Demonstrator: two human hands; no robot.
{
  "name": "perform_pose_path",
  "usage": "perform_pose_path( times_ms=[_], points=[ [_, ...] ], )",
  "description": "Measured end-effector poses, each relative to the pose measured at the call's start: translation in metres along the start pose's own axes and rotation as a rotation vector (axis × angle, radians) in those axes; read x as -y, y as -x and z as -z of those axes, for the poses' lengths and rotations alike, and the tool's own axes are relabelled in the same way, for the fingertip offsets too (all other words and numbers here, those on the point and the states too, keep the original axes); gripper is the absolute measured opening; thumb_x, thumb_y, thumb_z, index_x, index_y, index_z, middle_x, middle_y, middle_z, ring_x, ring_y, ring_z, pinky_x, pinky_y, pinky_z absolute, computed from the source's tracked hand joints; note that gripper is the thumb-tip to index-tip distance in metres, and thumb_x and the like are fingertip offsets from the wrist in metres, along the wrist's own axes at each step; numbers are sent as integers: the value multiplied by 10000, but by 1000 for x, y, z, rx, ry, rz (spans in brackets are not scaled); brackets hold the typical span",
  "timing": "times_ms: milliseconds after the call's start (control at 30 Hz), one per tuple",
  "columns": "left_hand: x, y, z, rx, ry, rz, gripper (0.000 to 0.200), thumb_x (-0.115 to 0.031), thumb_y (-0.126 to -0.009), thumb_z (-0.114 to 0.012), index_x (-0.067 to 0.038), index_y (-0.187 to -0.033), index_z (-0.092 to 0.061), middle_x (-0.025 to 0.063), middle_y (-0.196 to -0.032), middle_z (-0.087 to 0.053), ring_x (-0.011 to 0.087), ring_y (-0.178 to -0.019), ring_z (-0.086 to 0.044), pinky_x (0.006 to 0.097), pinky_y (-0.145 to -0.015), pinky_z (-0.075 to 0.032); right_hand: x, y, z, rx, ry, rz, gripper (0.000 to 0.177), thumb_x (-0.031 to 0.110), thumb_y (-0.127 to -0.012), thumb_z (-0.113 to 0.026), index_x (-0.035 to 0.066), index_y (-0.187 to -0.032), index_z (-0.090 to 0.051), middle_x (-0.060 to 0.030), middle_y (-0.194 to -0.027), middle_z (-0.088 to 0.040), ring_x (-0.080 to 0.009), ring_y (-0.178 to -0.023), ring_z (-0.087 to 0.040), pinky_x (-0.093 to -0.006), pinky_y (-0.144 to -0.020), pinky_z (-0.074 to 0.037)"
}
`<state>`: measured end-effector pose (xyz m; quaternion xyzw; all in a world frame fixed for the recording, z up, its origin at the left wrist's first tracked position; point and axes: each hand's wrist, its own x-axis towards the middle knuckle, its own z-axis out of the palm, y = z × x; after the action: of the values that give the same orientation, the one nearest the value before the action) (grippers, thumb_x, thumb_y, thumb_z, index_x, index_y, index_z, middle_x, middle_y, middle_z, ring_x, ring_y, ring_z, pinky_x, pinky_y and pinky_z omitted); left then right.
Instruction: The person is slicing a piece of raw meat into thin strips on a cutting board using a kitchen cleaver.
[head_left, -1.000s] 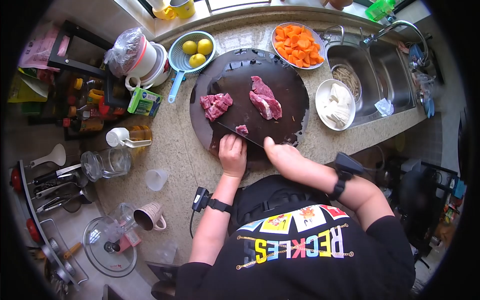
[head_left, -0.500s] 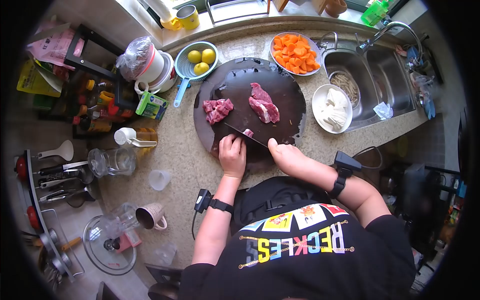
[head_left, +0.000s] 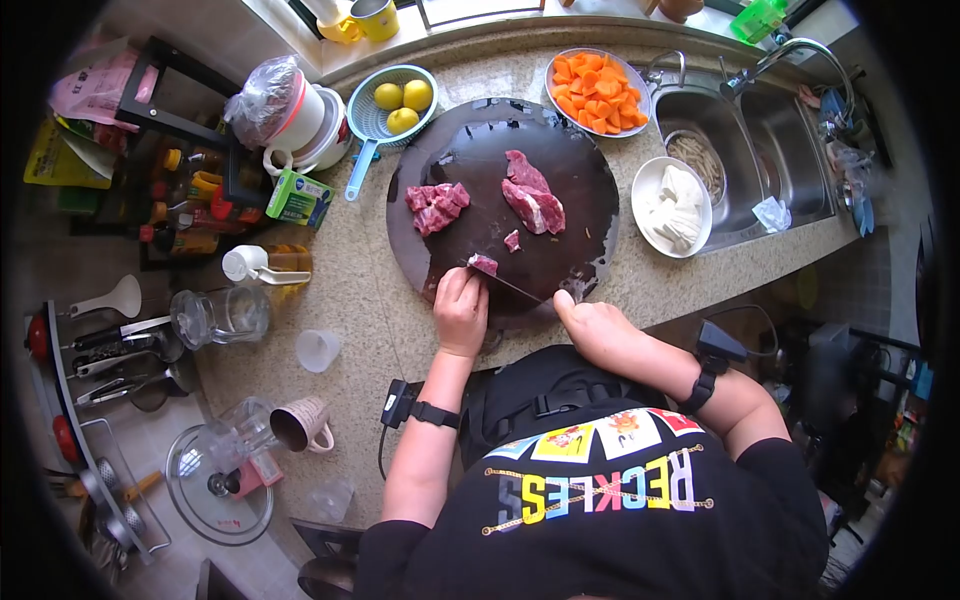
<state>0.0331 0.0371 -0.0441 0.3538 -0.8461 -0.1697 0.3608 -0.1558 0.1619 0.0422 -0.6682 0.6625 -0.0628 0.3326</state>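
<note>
My right hand [head_left: 597,330] is wrapped round the handle of a knife [head_left: 515,287], whose dark blade slants up and left across the near part of a round dark cutting board [head_left: 420,262]. The fingers of my left hand [head_left: 461,310] are bunched at the blade's far end, against a piece of raw meat [head_left: 483,264]; they partly hide it. A small cut bit of meat [head_left: 512,240] lies just beyond the blade. Farther up the board are a heap of meat chunks [head_left: 437,207] on the left and a larger slab of meat [head_left: 534,195] on the right.
Behind the board stand a blue strainer [head_left: 366,115] with yellow fruits and a plate of cut carrots [head_left: 598,93]. To the right are a white bowl [head_left: 672,208] with white pieces and a sink [head_left: 740,190]. A plastic cup [head_left: 318,351] and a mug [head_left: 302,427] stand left.
A small bit of meat now lies apart, farther up the board. Another piece shows at the blade by my left fingers. My right hand and the knife have shifted slightly right and nearer me.
</note>
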Motion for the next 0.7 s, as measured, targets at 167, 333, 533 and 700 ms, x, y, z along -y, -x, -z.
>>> perform_pose_path(
  times_ms=[167,333,533,700],
  points=[
    [5,4,-7,-3,22,23,203,-2,-702,-684,4,-900,-642,140,-977,-610,333,-963,-585,413,-844,-482,10,-10,7,55,-46,-59,175,-17,-804,-460,-18,-947,-359,-251,-706,-620,-429,-720,-641,-501,-601,-508],
    [6,5,-10,-27,3,68,203,-3,-685,-687,-1,-880,-630,135,-956,-605,339,-921,-579,417,-802,-479,25,-79,-8,-23,-36,16,193,-21,-789,-507,-26,-939,-388,-249,-697,-628,-425,-703,-653,-485,-600,-527],
    [4,3,-11,-31,31,76,198,-4,-683,-684,-2,-872,-625,134,-947,-601,345,-907,-573,423,-788,-473,11,-50,-11,6,-20,-41,205,-5,-796,-521,-29,-955,-393,-231,-713,-646,-388,-699,-672,-460,-589,-540],
    [5,4,-13,-76,11,77,211,-14,-691,-688,4,-892,-626,134,-962,-606,353,-913,-570,431,-795,-471,11,-45,-3,91,3,-69,212,3,-800,-524,-27,-964,-392,-240,-715,-644,-398,-705,-670,-462,-582,-539]
  ],
)
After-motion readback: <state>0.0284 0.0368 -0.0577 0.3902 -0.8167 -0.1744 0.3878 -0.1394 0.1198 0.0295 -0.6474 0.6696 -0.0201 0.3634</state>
